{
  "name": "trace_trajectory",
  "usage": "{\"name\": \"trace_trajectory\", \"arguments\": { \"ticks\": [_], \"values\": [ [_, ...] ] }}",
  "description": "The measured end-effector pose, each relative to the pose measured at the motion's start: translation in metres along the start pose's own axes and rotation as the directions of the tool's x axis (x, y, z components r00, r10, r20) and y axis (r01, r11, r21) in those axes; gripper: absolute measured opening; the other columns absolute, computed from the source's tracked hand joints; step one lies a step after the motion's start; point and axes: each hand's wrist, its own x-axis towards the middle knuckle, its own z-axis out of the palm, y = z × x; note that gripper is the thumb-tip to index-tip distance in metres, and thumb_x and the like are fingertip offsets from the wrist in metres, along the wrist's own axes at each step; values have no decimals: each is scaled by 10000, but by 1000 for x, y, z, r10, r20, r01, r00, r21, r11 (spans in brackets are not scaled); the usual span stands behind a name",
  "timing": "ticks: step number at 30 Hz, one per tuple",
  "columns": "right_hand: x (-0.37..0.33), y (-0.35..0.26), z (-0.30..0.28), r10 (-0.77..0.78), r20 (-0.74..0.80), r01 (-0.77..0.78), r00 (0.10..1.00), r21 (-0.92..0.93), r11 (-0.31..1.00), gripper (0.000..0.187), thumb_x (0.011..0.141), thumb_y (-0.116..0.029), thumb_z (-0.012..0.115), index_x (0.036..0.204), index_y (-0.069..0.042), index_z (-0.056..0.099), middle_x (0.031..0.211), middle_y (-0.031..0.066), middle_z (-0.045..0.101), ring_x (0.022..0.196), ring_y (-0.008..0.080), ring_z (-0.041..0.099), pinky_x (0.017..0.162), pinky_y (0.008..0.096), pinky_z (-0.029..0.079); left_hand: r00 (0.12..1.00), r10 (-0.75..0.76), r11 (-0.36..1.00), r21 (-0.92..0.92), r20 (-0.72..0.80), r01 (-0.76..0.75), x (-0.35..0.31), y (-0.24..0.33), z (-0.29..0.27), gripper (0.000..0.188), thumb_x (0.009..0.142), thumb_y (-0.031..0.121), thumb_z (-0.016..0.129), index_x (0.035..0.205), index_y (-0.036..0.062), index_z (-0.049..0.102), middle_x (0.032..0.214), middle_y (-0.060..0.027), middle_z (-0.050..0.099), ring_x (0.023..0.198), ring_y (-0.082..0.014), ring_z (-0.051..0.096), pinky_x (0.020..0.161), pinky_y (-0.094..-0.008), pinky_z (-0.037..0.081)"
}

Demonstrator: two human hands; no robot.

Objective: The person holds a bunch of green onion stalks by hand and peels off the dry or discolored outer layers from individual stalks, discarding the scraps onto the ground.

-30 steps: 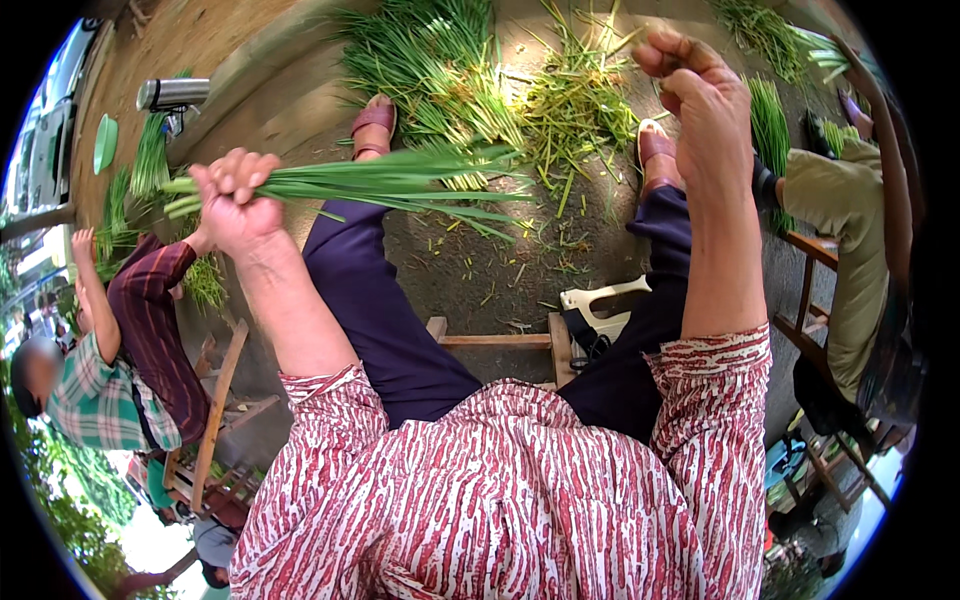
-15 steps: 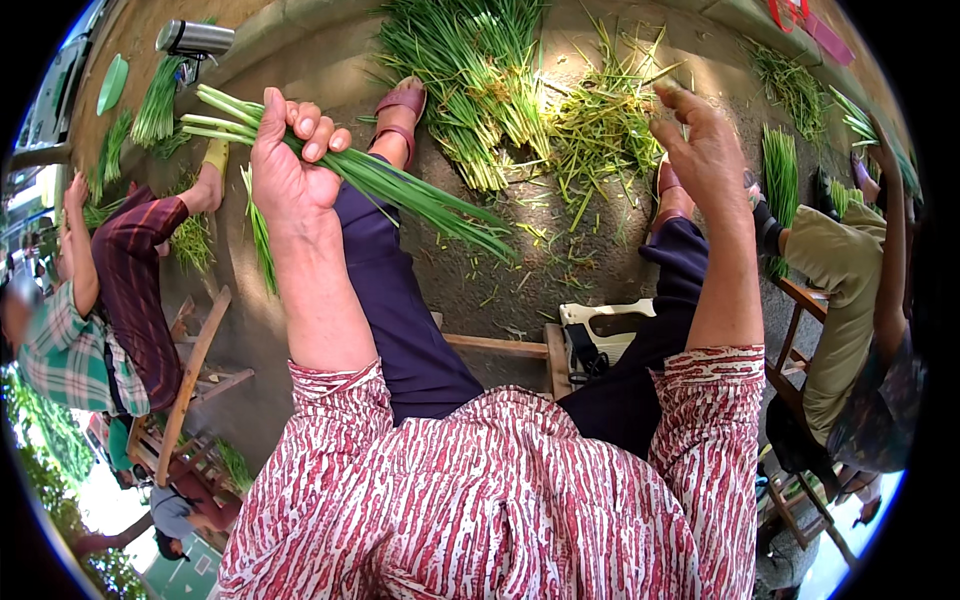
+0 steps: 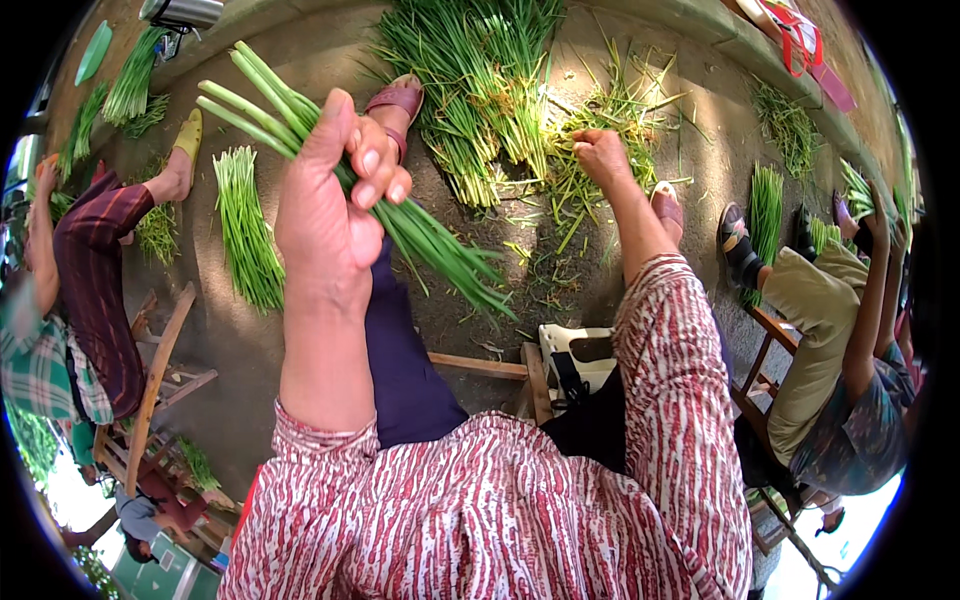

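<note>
We see the right hand (image 3: pixel 603 155) down at the heap of yellowish trimmings (image 3: pixel 600 110), where half a second ago it hung higher and nearer to us. Its fingers are bent inward, but we cannot tell whether they pinch anything or merely touch the heap. The left hand (image 3: pixel 335 190) is clamped around a bunch of green stalks (image 3: pixel 430 250), as it was before. That bunch lay nearly level a second ago; it now slants, its pale ends up to the left and its leafy tips down to the right, in front of the left leg. To us this suggests that the sorting is partway through: the bunch stays in one hand while the other deals with the waste (our reading, no more than that). The big green pile (image 3: pixel 470 90) lies just left of the trimmings, and another bundle (image 3: pixel 248 230) lies on the ground left of the left hand. We can read no brand, label or writing, not even on the metal flask (image 3: pixel 185 10).
</note>
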Motion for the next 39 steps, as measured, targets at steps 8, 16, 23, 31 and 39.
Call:
{"name": "trace_trajectory", "arguments": {
  "ticks": [8,16,23,31,39],
  "values": [
    [82,34,81,-25,-24,28,999,100,995,463,722,-112,514,1172,-90,622,1005,212,655,913,313,642,810,366,488,998,-66,993,95,23,64,-28,-1,14,280,988,243,444,755,94,398,606,-2,415,426,-70,331,503,-255,373],
    [63,20,93,-88,-34,90,996,72,993,503,700,-165,646,1165,5,557,981,210,647,901,296,633,796,382,482,1000,-13,999,35,-5,13,-40,8,3,301,973,291,470,753,98,398,612,-8,430,422,-67,334,518,-258,397],
    [57,-21,114,-99,-99,84,990,-145,986,422,768,-103,609,1180,-81,516,1037,161,620,968,291,618,845,382,484,999,-26,1000,15,-21,26,-38,8,2,296,980,280,458,756,95,401,611,-15,433,422,-67,337,511,-261,399],
    [2,-59,137,-532,-113,389,839,-560,732,283,739,-40,573,1018,-33,530,902,127,557,842,271,571,665,385,462,999,-36,999,29,-8,36,-40,6,5,295,1006,272,392,777,87,400,612,-9,421,422,-88,349,515,-287,388],
    [-44,-20,156,-557,-46,475,830,-466,746,305,809,-84,521,1112,-53,502,990,96,540,976,256,512,785,396,425,999,-48,998,41,20,47,-38,0,6,299,1009,266,384,769,89,393,616,-9,419,431,-87,333,524,-282,384]
  ]
}}
